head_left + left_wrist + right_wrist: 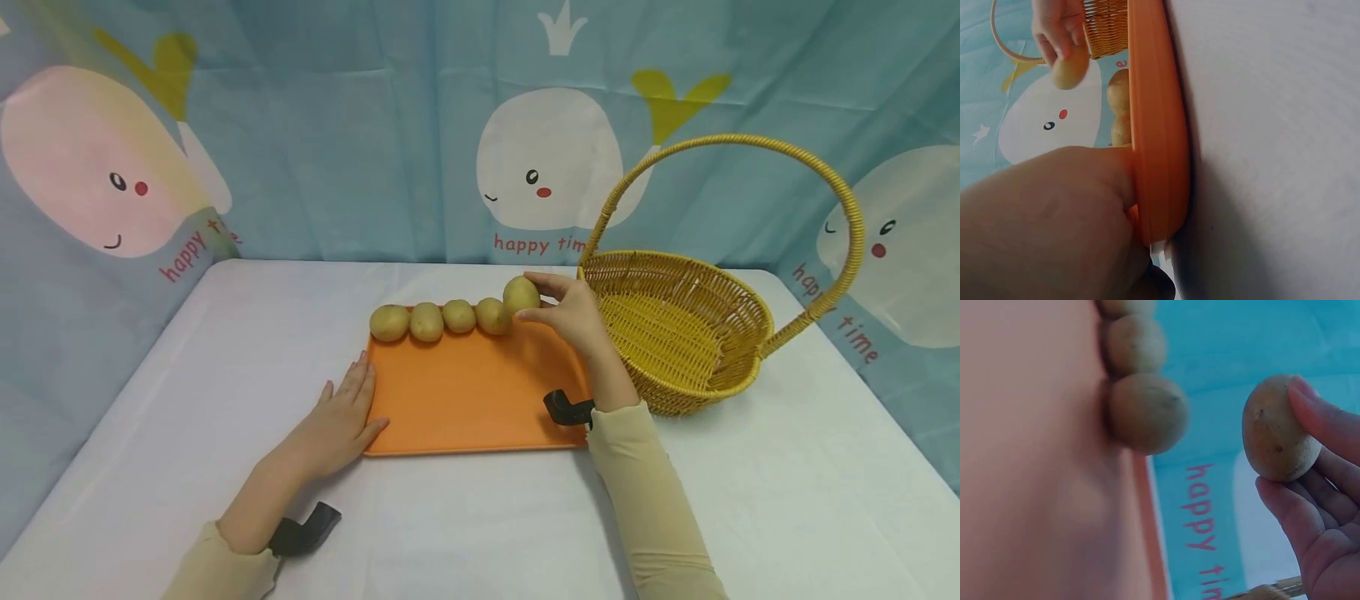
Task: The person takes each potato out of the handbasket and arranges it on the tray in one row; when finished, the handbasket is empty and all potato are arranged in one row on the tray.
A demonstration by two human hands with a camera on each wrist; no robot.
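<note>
My right hand [573,317] pinches a potato [521,297] between thumb and fingers, at the right end of a row of potatoes. In the right wrist view this potato [1277,430] is held up off the orange tray, apart from the row's last potato [1149,414]. The row, with a potato [389,322] at its left end, lies along the far edge of the orange tray [457,400]. My left hand [337,425] rests at the tray's left edge, fingers straight along the rim and thumb over the near-left corner.
A yellow wicker basket [675,392] with a tall arched handle stands to the right of the tray, close to my right forearm. The white table [465,525] lies beneath everything. A blue printed curtain [337,150] hangs behind the table.
</note>
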